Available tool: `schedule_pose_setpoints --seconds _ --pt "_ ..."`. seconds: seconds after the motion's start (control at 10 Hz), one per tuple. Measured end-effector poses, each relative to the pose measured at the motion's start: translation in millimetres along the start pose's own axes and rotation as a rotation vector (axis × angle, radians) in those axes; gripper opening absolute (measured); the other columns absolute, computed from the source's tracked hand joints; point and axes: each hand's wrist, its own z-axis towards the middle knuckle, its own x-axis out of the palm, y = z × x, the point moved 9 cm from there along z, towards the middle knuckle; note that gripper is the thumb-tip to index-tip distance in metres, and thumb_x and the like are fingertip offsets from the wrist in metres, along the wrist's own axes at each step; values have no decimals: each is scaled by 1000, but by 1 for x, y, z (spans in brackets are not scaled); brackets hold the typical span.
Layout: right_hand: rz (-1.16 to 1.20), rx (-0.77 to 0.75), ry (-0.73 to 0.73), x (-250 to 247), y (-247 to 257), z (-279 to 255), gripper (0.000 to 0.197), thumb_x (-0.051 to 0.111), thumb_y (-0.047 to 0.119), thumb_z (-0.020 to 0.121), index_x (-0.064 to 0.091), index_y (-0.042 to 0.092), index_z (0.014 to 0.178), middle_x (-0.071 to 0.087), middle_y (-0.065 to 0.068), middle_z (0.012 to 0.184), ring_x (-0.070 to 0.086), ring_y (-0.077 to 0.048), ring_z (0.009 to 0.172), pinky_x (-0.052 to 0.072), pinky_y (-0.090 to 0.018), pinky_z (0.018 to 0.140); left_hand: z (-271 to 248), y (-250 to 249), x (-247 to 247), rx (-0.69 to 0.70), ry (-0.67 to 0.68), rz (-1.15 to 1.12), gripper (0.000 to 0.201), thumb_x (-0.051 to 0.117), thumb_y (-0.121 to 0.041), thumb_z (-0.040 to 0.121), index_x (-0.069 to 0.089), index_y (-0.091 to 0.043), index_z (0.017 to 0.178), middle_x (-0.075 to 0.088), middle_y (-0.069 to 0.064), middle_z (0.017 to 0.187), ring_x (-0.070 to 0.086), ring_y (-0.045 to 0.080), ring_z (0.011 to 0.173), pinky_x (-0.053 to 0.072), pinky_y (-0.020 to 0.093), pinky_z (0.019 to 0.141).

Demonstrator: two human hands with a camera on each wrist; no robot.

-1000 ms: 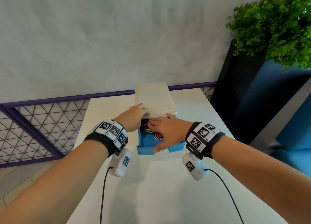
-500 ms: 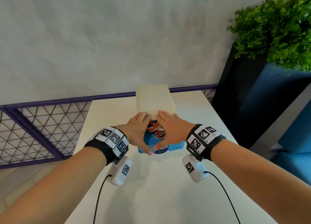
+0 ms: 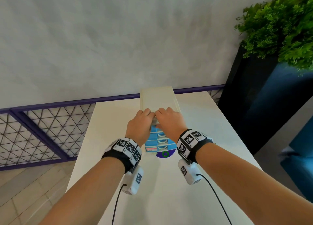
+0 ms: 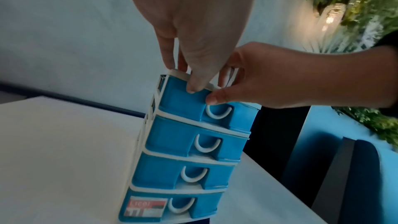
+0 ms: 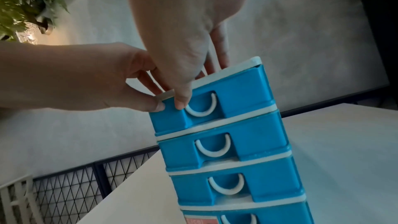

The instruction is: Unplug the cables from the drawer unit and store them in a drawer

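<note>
A white drawer unit (image 3: 158, 97) with several blue drawers stands on the white table (image 3: 211, 140). Its top drawer (image 4: 181, 98) sits pushed in, flush with the others. My left hand (image 3: 138, 126) and right hand (image 3: 169, 121) lie side by side at the unit's top front edge. Fingers of both rest on the white lid, and both thumbs press the top drawer's blue front (image 5: 237, 91) beside its white handle (image 5: 201, 108). No cable from the unit shows in any view.
A bushy green plant (image 3: 279, 30) in a tall dark planter stands right of the table. A purple rail with wire mesh (image 3: 42, 123) runs behind and to the left. A round purple and green mark (image 3: 165, 154) lies at the unit's foot.
The top drawer stood pulled out with red and black cables in it. Both hands pushed it in; it is now closed and the cables are out of sight.
</note>
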Motion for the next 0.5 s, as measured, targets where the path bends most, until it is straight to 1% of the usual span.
schedule_pose_setpoints --seconds 0.1,0.2,0.3,0.4,0.5 --pt "10 -3 3 -4 0 -2 38 76 43 77 60 14 96 59 -1 88 58 -20 74 46 -31 48 -1 -1 1 -5 -3 15 24 52 -2 86 52 -15 106 48 0 107 46 20 99 38 30 55" --pt "23 -16 8 -9 1 -3 36 63 41 89 53 14 111 56 -2 104 57 -21 90 46 -31 62 0 -2 -1 4 34 4 25 53 -3 87 52 -14 109 48 1 108 47 21 100 42 31 59" --pt "109 -24 93 -12 -6 -10 33 57 35 94 50 15 119 55 -2 116 56 -23 102 43 -31 71 0 1 2 3 162 -22 27 53 -10 88 55 -15 115 49 1 113 51 24 105 48 36 73" --pt "340 22 236 -13 -25 -37 43 51 33 96 45 18 136 47 -2 139 48 -23 125 41 -34 96 -14 10 4 24 300 -194 45 55 -20 92 46 -18 136 45 -2 137 46 20 126 38 31 103" --pt "424 26 359 -10 -39 -91 58 45 40 98 27 22 150 23 2 158 27 -15 143 24 -29 114 -54 13 -8 68 350 -314 54 53 -29 95 33 -28 144 26 -20 141 28 -1 132 17 9 105"
